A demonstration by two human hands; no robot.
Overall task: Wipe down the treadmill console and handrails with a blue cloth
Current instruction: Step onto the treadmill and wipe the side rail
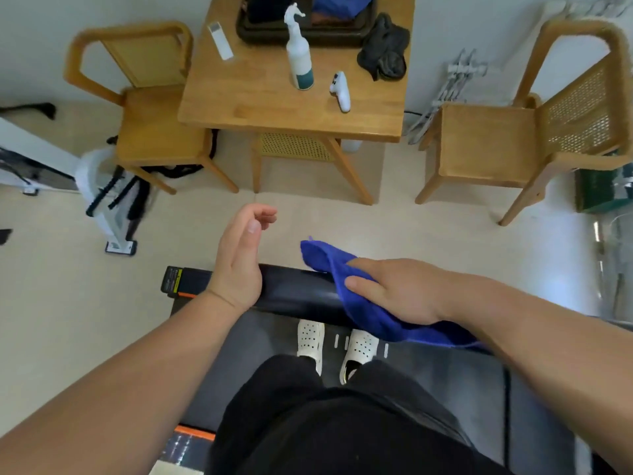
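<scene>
A blue cloth [366, 303] is draped over the black front bar of the treadmill [298, 289], which runs across the middle of the view. My right hand [394, 289] lies flat on top of the cloth and presses it onto the bar. My left hand [241, 258] hovers over the left part of the bar, fingers loosely curled and apart, holding nothing. The treadmill belt [267, 337] stretches below the bar, with my two white shoes on it.
A wooden table [260, 97] stands ahead with a white spray bottle [299, 53], a white controller [340, 91], a dark cloth [383, 49] and a dark tray [305, 32]. Wooden chairs [147, 108] flank it on both sides. A white appliance [109, 197] sits on the floor left.
</scene>
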